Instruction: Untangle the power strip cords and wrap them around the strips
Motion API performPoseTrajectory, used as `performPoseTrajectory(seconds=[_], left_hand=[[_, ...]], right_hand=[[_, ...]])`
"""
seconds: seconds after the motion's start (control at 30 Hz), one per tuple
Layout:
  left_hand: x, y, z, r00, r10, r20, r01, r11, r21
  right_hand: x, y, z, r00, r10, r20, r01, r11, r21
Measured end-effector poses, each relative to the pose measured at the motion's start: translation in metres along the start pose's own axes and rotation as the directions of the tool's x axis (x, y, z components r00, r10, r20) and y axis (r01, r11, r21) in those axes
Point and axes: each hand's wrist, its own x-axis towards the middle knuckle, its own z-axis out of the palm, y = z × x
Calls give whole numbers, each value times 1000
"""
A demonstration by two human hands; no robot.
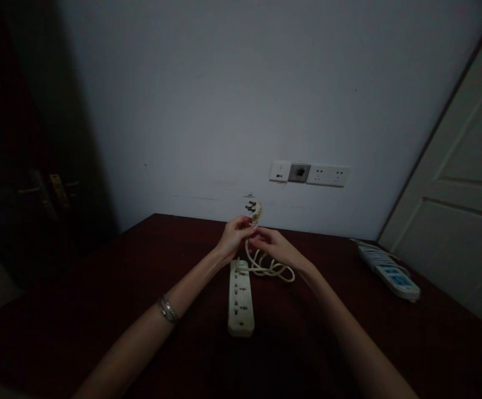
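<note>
A cream power strip (241, 299) lies lengthwise on the dark red table (99, 310), sockets up. Its cable (272, 269) lies looped on the table just behind it and rises to a plug (255, 210) held up in the air with its dark prongs pointing left. My left hand (234, 235) pinches the plug's base from the left. My right hand (274, 246) is closed on the cable just below the plug. Both hands are above the far end of the strip.
A second power strip (390, 271) with blue labels lies at the table's right side. Wall sockets (309, 173) sit in the white wall behind the table. A pale door (465, 183) stands at right, a dark door (24, 166) at left.
</note>
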Motion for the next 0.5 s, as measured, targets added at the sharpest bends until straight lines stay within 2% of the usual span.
performPoseTrajectory(seconds=[0.13,0.23,0.3,0.33,0.4,0.5], left_hand=[[2,3,-4,998,50,-28,-44,982,182],[0,5,-4,1000,-5,-3,6,979,206],[-4,6,-5,997,-65,42,54,974,218],[-6,5,-6,995,-92,36,80,964,253],[-12,2,-12,991,-123,-52,133,903,409],[-27,-7,-21,968,-166,-191,252,691,678]], right_hand=[[13,4,4,1000,0,15,1,995,-104],[23,5,2,1000,-11,27,15,988,-153],[28,3,-2,1000,-23,-9,21,989,-148],[31,2,-5,998,-24,-58,16,991,-134],[34,-3,-14,978,2,-210,-19,997,-78],[35,-12,-35,910,56,-412,-45,998,36]])
